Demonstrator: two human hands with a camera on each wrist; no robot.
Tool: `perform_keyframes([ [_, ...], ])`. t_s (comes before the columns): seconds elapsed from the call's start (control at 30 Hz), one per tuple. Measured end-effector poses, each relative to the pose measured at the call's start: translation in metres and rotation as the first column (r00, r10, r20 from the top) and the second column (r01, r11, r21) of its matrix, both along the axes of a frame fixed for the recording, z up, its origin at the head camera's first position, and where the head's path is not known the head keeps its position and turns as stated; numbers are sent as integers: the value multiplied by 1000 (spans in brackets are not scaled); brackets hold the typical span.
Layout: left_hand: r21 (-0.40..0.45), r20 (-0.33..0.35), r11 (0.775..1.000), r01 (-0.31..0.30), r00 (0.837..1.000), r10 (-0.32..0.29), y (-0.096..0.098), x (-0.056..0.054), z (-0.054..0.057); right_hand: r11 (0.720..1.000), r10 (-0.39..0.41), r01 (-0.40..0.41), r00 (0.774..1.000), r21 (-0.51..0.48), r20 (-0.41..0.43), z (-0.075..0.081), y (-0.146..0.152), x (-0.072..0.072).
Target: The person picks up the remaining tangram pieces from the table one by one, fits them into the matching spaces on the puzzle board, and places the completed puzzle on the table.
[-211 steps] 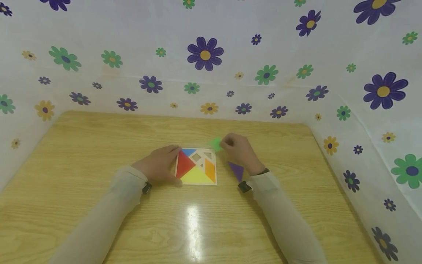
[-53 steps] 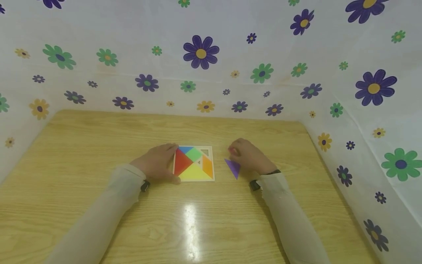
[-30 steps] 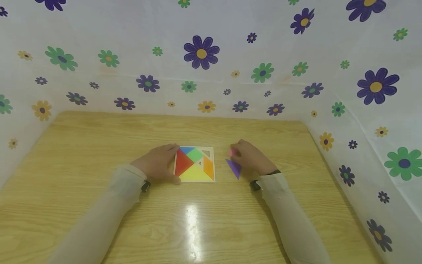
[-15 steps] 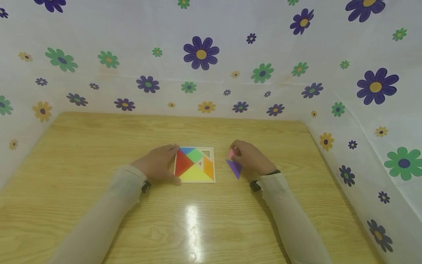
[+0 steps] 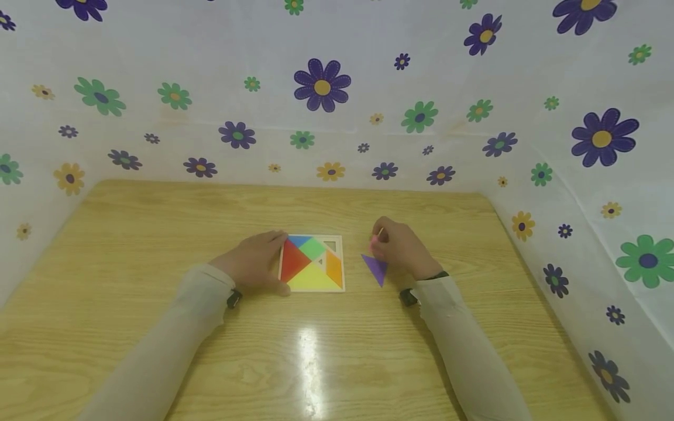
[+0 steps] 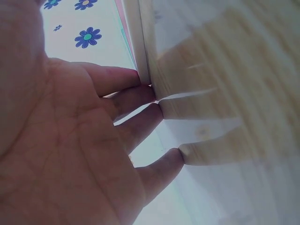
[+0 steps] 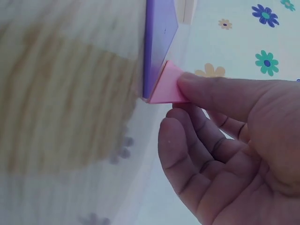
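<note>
A wooden tangram tray [image 5: 322,258] lies mid-table in the head view. In it sit a red triangle [image 5: 292,261], a yellow triangle [image 5: 315,279], a blue triangle [image 5: 298,240], a green square [image 5: 313,249] and an orange parallelogram [image 5: 334,268]. My left hand [image 5: 250,263] spans the tray's left side, fingers at its upper corner and thumb by the lower; the left wrist view shows fairly straight fingers [image 6: 140,126] touching tray edge and table. Between thumb and fingers, my right hand [image 5: 402,248] pinches a pink triangle [image 7: 167,87], beside a purple triangle [image 5: 375,269].
The wood-grain table [image 5: 210,351] reflects light near its front. A white flower-print sheet [image 5: 274,105] stands upright behind it and along both sides. Bare recesses show at the tray's upper right and near its centre.
Seven seconds ago the right hand held the green square, which now sits in the tray. The right hand now pinches the pink triangle, slightly lifted and turned in the last half second.
</note>
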State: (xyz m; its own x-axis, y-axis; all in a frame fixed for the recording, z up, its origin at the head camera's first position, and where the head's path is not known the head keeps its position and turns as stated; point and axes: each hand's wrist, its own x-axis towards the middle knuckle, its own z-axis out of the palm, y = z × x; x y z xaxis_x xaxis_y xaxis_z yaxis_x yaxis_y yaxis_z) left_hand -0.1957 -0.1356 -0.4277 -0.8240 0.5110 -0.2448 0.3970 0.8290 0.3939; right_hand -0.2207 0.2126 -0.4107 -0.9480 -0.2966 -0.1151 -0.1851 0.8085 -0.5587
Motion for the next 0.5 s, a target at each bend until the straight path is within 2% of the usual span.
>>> perform_keyframes([
  [0.27,-11,-6,1000,4,1000,-4,0,-1,-1,1000,2,0,997,28,-81,1,0,0],
  [0.5,-13,-5,1000,4,1000,-4,-1,-1,-1,999,15,-12,995,36,-99,2,0,-1],
])
